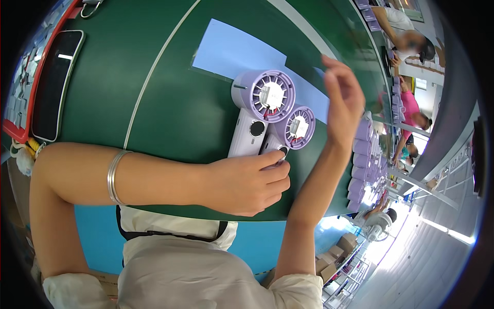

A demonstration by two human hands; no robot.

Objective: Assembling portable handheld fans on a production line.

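Two purple-and-white handheld fans lie side by side on the green table, their round heads open to show white centres and red wires. The larger-looking fan (248,132) has a round black part on its handle. Beside it, the second fan (297,127) has its handle partly hidden under my left hand (252,184), whose fingers are curled round that handle. My right hand (343,98) is raised to the right of the fans, fingers apart and slightly blurred, with nothing visible in it. Light blue sheets (234,47) lie beyond the fans.
A dark-screened phone (55,85) lies at the left by a red tray (19,135) of small pale pieces. Many purple fan parts (362,159) stand in rows along the right. Other people (411,109) work farther right, near a standing fan (377,226) and cardboard boxes (334,253).
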